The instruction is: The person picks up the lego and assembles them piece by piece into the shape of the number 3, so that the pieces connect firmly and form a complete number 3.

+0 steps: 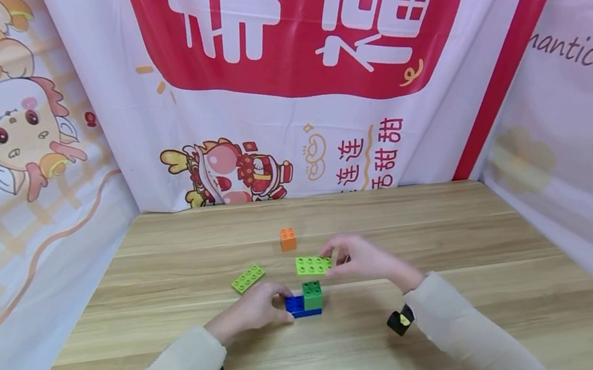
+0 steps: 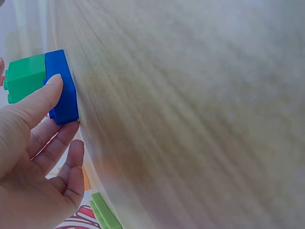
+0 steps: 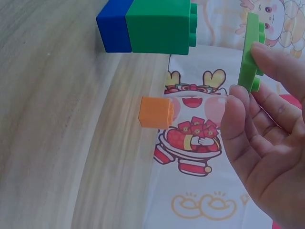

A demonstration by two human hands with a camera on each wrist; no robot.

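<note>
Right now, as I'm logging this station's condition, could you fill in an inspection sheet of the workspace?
Surface: wood-grain table.
Job's things: green brick stacked on one end of the blue brick; orange brick and loose lime plate lie apart on the table.
Clutter: nothing seen.
Grippers: bare hands; left hand pinches the blue brick, right hand holds another lime plate above the table; black devices at both wrists.
Cables: nothing seen.
Surroundings: printed sheets behind and at both sides.

The head view is bright and evenly lit, with faint, soft shadows on the tabletop (image 1: 354, 365). The 2 wrist views are dimmer; the left blurs that tabletop, hazing grey toward 1 o'clock.
</note>
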